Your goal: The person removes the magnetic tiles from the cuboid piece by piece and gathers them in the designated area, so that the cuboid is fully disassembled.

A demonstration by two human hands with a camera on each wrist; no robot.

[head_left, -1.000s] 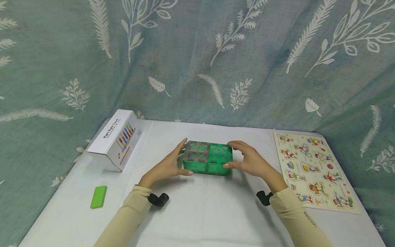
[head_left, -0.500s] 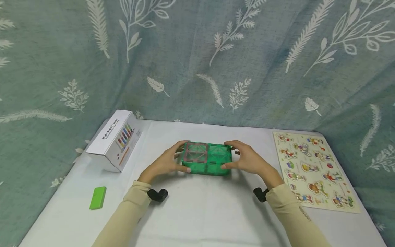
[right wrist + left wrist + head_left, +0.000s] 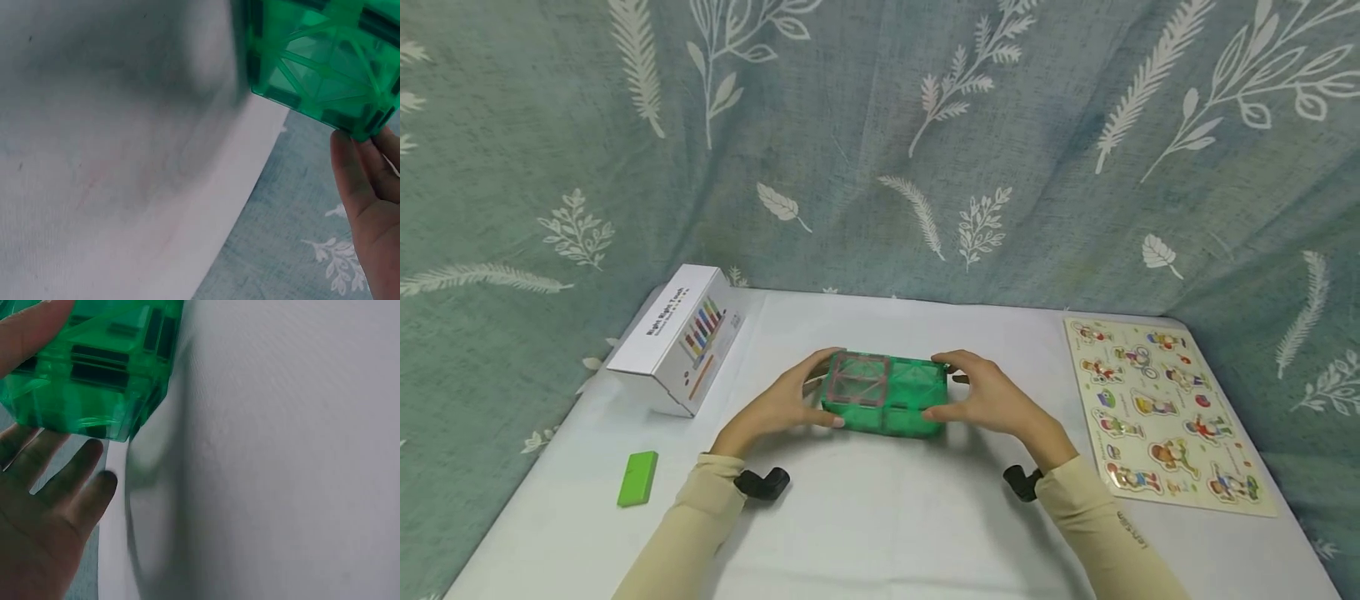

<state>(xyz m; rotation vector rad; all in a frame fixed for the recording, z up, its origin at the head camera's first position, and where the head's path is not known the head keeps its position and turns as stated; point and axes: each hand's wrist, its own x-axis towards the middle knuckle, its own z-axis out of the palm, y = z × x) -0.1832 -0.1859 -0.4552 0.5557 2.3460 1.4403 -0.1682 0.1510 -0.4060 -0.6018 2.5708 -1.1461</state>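
Note:
A box built of translucent green magnetic tiles [image 3: 916, 398] is between my hands near the middle of the table. On the left part of its top is a square with a pinkish frame [image 3: 859, 380]. My left hand [image 3: 777, 405] holds the left end, its thumb on the near side and fingertips at the far side; the left wrist view shows the thumb over the green tiles [image 3: 103, 362]. At the other end, my right hand [image 3: 1000, 402] grips the box the same way, and its fingertips touch a green tile's edge in the right wrist view [image 3: 322, 65].
A white carton [image 3: 681, 337] with a printed picture stands at the back left. Before it lies a small light-green block [image 3: 637, 478]. A cream puzzle board [image 3: 1157, 417] with cartoon figures lies at the right. Patterned cloth [image 3: 880, 167] hangs behind the white table [image 3: 895, 517].
Both hands and the green box have shifted left and slightly nearer to me. My left hand, whose fingers stood a little off the box before, now holds its end.

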